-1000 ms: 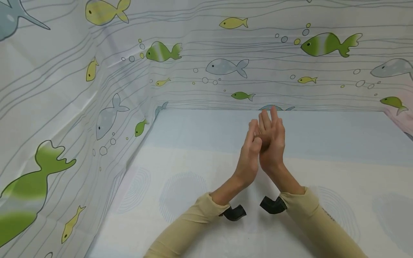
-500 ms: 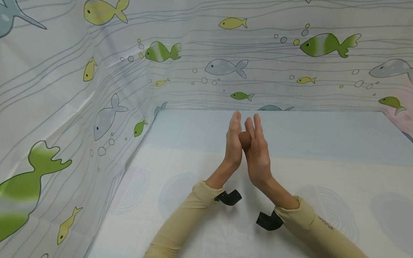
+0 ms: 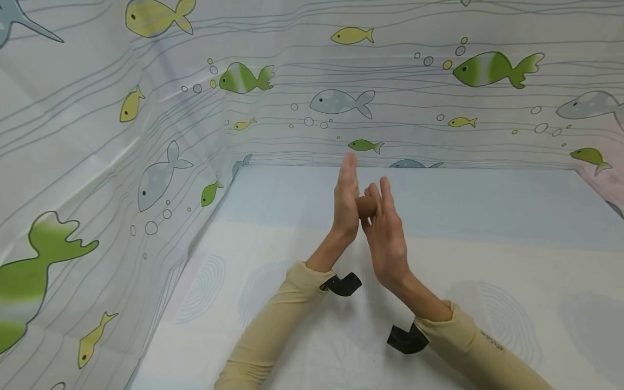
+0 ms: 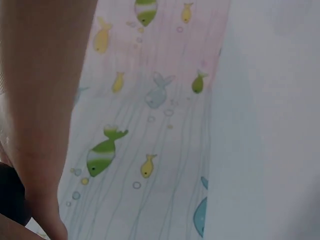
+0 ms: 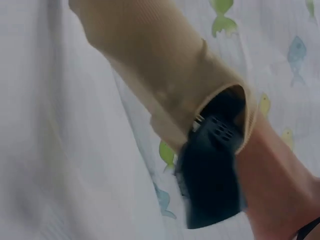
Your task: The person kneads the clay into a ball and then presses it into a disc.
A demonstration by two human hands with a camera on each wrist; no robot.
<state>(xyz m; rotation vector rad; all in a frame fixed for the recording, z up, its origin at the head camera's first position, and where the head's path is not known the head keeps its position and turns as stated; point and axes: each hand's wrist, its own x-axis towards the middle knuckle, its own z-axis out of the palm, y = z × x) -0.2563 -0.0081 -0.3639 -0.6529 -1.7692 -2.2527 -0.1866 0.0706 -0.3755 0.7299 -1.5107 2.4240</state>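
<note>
Palms facing, both hands are raised over the table in the head view, fingers mostly straight and pointing away. Between them sits a smooth brown lump (image 3: 365, 207), rounded and clay-like, touched from either side. My left hand (image 3: 345, 208) lies flat against its left side, fingertips reaching higher than those of the other hand. My right hand (image 3: 390, 238) is on its right, tilted to the left, with the lump near its fingers. The left wrist view has only bare skin along its left side. A tan sleeve (image 5: 165, 65) and bare wrist fill much of the right wrist view; the lump is out of sight there.
A white and pale blue table cover (image 3: 468, 216) spreads beneath the hands. Fish-printed sheeting (image 3: 273, 130) rises at the back and left. Black wrist cameras (image 3: 408, 338) stick out from both tan sleeves.
The hands have shifted left and rub against each other: the left has slid forward, the right back. The lump has moved left with them and its visible shape has turned.
</note>
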